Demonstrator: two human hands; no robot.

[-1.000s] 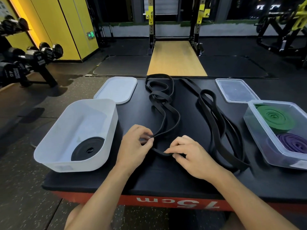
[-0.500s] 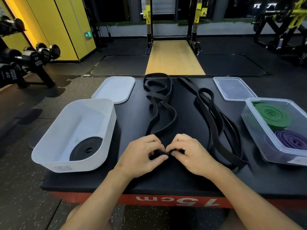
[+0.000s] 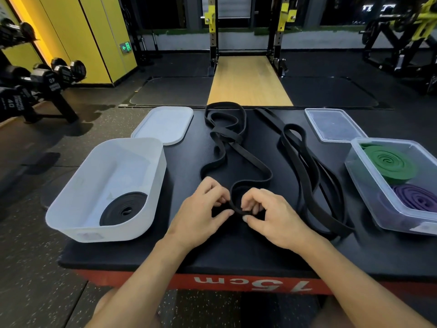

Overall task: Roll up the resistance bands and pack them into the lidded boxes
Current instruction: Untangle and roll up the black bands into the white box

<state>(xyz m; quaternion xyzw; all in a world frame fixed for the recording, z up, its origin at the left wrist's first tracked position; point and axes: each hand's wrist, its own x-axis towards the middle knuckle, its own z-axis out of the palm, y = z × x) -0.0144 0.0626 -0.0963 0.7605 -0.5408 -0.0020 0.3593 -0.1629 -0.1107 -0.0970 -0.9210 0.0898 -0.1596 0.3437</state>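
Note:
A long black resistance band point(image 3: 238, 152) lies in loose loops down the middle of the black platform point(image 3: 236, 252). Its near end curls into a small loop between my hands. My left hand point(image 3: 201, 209) and my right hand point(image 3: 269, 211) both pinch that end with thumb and fingertips. A second black band point(image 3: 307, 171) sprawls to the right, untouched. The white box point(image 3: 132, 147) at the left holds one rolled black band point(image 3: 123, 208). The clear box point(image 3: 361, 185) at the right holds a rolled green band point(image 3: 387, 163) and a rolled purple band point(image 3: 418, 197).
A white lid point(image 3: 163, 124) lies behind the white box and a clear lid point(image 3: 333, 124) behind the clear box. The platform's red front edge reads 75cm. A dumbbell rack point(image 3: 35, 84) stands on the left floor, and a squat rack with a wooden strip is beyond.
My hands came together on the band's near end and bent it into a small loop. The band's lower stretch has shifted into a new curve on the platform.

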